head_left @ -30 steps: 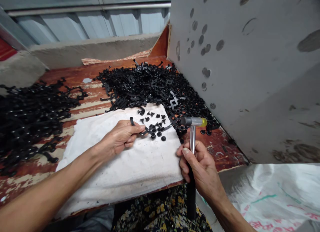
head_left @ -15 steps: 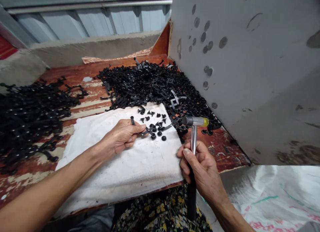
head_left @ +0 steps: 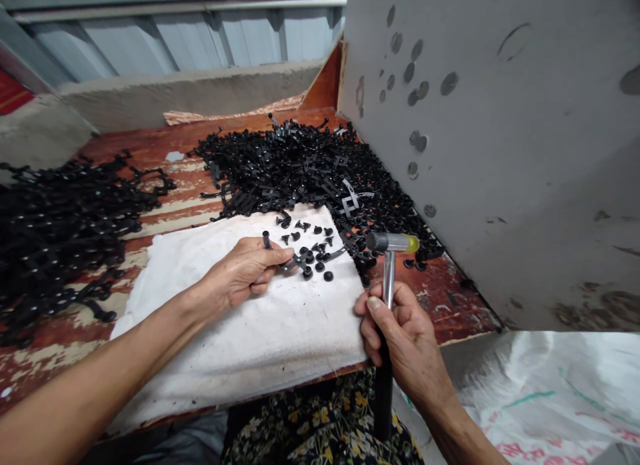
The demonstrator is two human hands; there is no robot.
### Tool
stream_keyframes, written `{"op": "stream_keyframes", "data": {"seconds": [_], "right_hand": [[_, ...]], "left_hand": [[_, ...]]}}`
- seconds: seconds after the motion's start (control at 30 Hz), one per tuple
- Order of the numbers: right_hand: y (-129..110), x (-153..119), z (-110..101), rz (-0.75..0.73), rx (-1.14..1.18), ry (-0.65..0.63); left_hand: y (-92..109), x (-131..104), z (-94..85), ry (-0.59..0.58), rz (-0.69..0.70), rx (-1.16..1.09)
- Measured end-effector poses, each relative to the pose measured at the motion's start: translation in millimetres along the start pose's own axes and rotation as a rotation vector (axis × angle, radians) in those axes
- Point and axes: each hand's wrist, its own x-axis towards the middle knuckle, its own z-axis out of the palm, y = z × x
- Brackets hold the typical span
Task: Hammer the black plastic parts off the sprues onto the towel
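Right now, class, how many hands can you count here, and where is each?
2. The left hand is over the white cloth, holding a black part. The right hand is near the cloth's right edge, holding a hammer. Some fingers are partly hidden.

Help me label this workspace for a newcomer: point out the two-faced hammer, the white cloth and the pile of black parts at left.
Two-faced hammer (head_left: 389, 278): head camera view, on its metal shaft.
White cloth (head_left: 280, 335): head camera view, on its bare middle.
Pile of black parts (head_left: 55, 231): head camera view, on its middle.
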Motion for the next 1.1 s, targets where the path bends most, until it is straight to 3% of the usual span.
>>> {"op": "stream_keyframes", "data": {"seconds": [0.27,0.53,0.8,0.97,1.1], "right_hand": [[1.1,-1.5,-1.1,-0.005,0.013,-0.006],[1.9,0.6,-0.4,0.001,0.005,0.002],[0.4,0.1,-0.7,0.005,-0.008,-0.003],[2.3,0.2,-0.8,-0.017,-0.030,-0.021],[-0.2,-3.3,-6.8,-0.044,-0.183,-0.097]], "left_hand": [[-2.5,3.1,-2.4,-0.015,0.016,-0.024],[2.3,-3.7,8.3,0.081,0.013,-0.022],[3.7,-4.8,10.1,0.088,0.028,0.001],[12.3,-9.0,15.5,0.144,0.011,0.104],[17.4,-7.7,15.3,0.192,0.093,0.249]]}}
